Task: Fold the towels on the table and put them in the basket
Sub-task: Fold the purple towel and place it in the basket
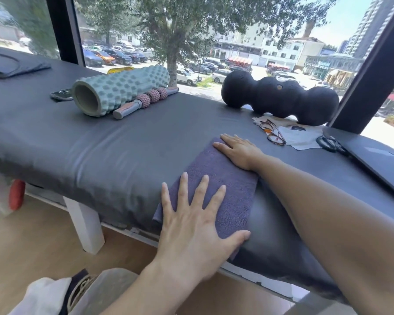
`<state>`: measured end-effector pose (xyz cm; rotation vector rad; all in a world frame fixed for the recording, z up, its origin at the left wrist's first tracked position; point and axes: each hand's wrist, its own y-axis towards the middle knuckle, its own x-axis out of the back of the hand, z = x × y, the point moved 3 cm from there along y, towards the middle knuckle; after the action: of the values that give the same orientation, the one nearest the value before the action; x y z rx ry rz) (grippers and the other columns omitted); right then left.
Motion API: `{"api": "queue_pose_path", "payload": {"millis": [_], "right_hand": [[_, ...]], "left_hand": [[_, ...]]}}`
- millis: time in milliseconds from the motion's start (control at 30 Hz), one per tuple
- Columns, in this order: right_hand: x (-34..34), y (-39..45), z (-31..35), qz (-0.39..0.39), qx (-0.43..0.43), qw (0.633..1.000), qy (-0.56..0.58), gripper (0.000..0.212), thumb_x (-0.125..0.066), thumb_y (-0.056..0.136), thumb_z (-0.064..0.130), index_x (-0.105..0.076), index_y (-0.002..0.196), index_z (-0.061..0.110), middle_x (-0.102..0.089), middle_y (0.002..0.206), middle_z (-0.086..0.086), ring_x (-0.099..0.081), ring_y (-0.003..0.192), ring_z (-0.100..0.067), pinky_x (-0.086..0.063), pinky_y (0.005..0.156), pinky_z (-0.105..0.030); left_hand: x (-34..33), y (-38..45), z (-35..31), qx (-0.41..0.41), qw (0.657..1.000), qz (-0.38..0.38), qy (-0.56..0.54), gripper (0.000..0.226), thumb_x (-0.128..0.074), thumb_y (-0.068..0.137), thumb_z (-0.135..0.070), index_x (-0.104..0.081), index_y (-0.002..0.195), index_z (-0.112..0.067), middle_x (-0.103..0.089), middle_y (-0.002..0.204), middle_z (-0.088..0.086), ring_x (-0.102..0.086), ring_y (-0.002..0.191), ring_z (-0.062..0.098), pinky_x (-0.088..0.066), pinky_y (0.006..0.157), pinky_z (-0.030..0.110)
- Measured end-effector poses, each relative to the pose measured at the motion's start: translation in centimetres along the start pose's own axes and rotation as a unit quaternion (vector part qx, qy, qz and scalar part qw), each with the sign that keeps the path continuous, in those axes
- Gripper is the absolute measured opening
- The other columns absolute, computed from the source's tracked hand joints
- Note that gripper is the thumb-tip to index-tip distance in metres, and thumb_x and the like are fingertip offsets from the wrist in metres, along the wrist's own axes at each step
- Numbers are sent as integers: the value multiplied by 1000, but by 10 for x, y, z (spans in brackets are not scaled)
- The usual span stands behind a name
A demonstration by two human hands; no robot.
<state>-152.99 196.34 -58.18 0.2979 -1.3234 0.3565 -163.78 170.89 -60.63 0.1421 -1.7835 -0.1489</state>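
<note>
Left hand (191,226): I am pressing it flat on the near end of the towel (216,185), fingers (183,189) spread wide, gripping nothing.
Right hand (238,151): I am laying it palm down on the far end, fingers straight and close together.
Towel: purple, fine-ribbed cloth, lying as a folded rectangle on the table (100,144) near its front edge.
Table: padded, covered in smooth dark grey vinyl.
Far left: a knobbly green foam roller (121,92).
</note>
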Motion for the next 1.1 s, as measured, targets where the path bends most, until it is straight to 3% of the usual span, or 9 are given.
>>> {"api": "queue_pose_path", "payload": {"millis": [167,267,367,467,567,700,867,967,1100], "right_hand": [[15,-10,-12,-152,-74,986,2,59,-48,88,74,-66,119,28,-60,130,-2,-48,127,-26,-39,106,-43],[26,-17,-20,-88,-113,989,48,64,-59,83,73,-65,116,18,-65,124,-7,-58,116,-29,-48,97,-40],[45,-33,-34,-2,-154,986,68,76,-66,80,70,-69,114,2,-65,125,-14,-60,114,-31,-48,92,-38],[64,-64,-54,65,-212,972,83,77,-72,72,73,-61,110,6,-54,119,-4,-56,98,-23,-41,70,-33],[70,-97,-72,59,-243,953,172,65,-79,71,65,-61,100,9,-58,101,-1,-53,79,-19,-39,61,-29],[77,-141,-85,-19,-244,948,203,46,-75,84,51,-53,80,11,-51,78,-6,-42,64,-22,-30,52,-29],[70,-177,-113,-62,-297,938,165,47,-78,80,51,-62,95,10,-66,98,-10,-61,81,-27,-49,63,-34],[61,-187,-119,-53,-301,937,168,57,-76,78,59,-67,108,11,-68,101,-5,-64,85,-26,-51,71,-35],[61,-188,-122,-56,-302,931,197,53,-79,78,54,-69,107,12,-70,97,-5,-65,85,-25,-51,71,-34]], "left_hand": [[0,1,-1,9,1000,-1,-19,98,-21,76,-92,4,157,-44,17,166,-11,34,148,26,19,116,61],[1,2,0,10,999,13,-31,96,-25,76,-90,0,157,-45,15,166,-13,32,148,22,20,116,60],[7,4,4,1,998,39,-50,83,-33,83,-73,-7,157,-46,11,166,-17,29,149,15,23,115,58],[18,11,19,-4,996,81,-36,77,-38,85,-44,-9,156,-45,9,167,-18,24,151,12,24,114,59],[33,21,33,10,993,121,9,85,-39,84,-19,-5,157,-44,10,167,-16,21,152,13,24,114,59],[55,36,37,40,993,102,49,79,-33,88,-3,-16,158,-36,-4,168,-10,11,155,15,20,116,61],[67,45,29,46,992,71,93,72,-31,92,-4,-22,157,-32,-11,168,-4,7,155,22,17,117,62],[67,55,3,-10,999,32,-11,65,-36,98,-14,-20,159,-31,-15,167,-6,2,155,17,6,124,49],[53,86,-26,-91,991,-13,-101,57,-45,102,-44,-29,156,-32,-24,164,-10,-9,154,10,-7,125,37]]}}
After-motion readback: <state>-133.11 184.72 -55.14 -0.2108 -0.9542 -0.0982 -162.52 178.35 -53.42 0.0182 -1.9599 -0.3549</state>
